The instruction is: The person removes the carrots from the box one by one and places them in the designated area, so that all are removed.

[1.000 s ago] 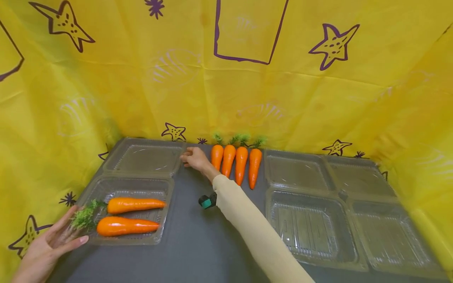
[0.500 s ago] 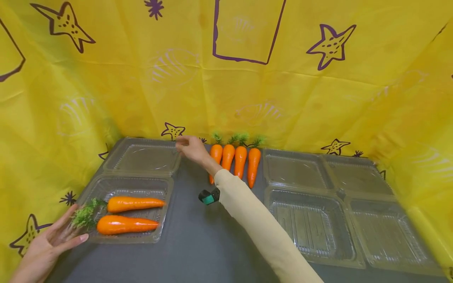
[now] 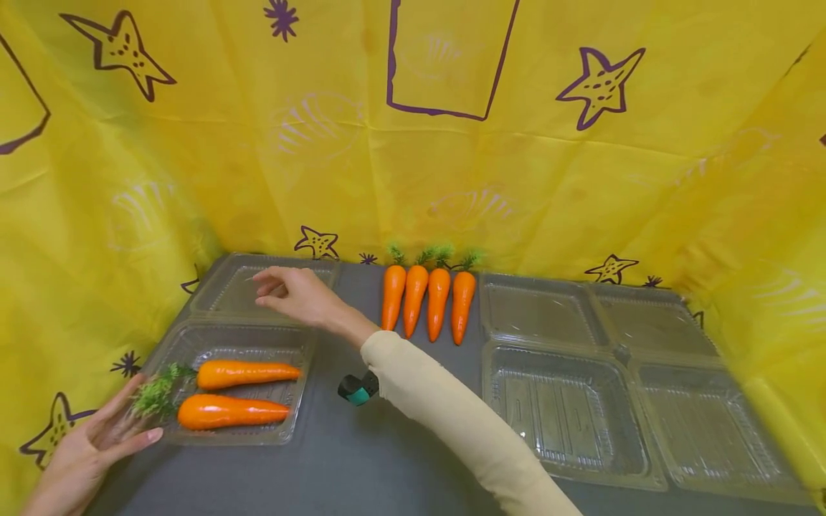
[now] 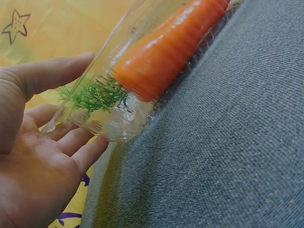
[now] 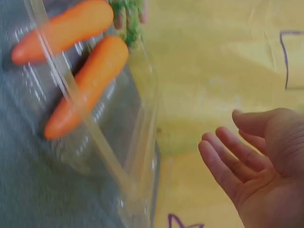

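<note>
My left hand point(image 3: 93, 444) rests at the left end of a clear plastic container point(image 3: 293, 423), thumb and fingers spread around its near corner. In the left wrist view, the thumb lies along the rim and fingertips touch the wall below. Two orange carrots point(image 3: 232, 412) with green tops lie side by side in the container, their tops towards that hand. The container's raised clear lid point(image 3: 219, 294) lies folded back behind it. Over this lid hovers my right hand point(image 3: 290, 292), fingers loosely bent with nothing between them; the right wrist view also shows it apart from the plastic.
Several more carrots point(image 3: 439, 301) stand in a row at the back middle of the grey table point(image 3: 387, 459). At the right, two unfilled clear containers point(image 3: 568, 408) sit with lids point(image 3: 542, 308) folded back. A yellow patterned cloth point(image 3: 413, 172) closes off the back and sides.
My right hand rose a little near the lid's right edge, then moved left over the lid, with its forearm following. The left hand and the carrots have stayed in place.
</note>
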Action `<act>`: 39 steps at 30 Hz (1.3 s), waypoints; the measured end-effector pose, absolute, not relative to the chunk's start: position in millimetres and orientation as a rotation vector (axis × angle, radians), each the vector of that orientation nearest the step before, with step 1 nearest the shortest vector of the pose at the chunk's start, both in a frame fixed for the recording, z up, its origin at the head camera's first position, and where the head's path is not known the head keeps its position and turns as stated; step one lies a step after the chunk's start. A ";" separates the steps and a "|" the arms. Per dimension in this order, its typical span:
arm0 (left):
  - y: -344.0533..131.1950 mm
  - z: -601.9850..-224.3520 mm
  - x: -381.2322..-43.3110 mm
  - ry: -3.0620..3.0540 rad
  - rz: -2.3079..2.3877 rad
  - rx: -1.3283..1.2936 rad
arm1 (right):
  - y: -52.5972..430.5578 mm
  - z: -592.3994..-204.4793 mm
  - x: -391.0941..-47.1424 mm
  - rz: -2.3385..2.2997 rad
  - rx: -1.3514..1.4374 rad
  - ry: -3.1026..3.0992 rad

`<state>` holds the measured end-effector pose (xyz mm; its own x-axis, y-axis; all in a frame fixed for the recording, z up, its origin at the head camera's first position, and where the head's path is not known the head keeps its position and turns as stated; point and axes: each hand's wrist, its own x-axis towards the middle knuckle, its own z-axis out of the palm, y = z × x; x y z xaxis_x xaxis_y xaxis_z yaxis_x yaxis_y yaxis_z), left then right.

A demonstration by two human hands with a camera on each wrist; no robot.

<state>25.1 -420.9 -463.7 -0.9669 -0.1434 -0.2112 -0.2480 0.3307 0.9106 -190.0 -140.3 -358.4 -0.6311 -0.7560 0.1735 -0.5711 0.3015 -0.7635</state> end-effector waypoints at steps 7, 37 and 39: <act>-423.8 -462.1 25.1 2.517 1.615 -0.366 | -160.0 -365.8 -165.5 -0.935 -1.355 2.382; -421.8 -462.6 27.2 2.563 1.604 -0.317 | -188.4 -416.6 -133.1 -0.192 -1.422 2.561; -421.1 -461.5 27.0 2.544 1.612 -0.343 | -188.3 -415.3 -132.0 -0.184 -1.432 2.585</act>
<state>27.0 -421.1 -461.5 -0.9683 -0.1307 -0.2131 -0.2485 0.4106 0.8773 -132.0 -188.3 -415.3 -0.5198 -0.8487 -0.0976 -0.8263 0.5284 -0.1949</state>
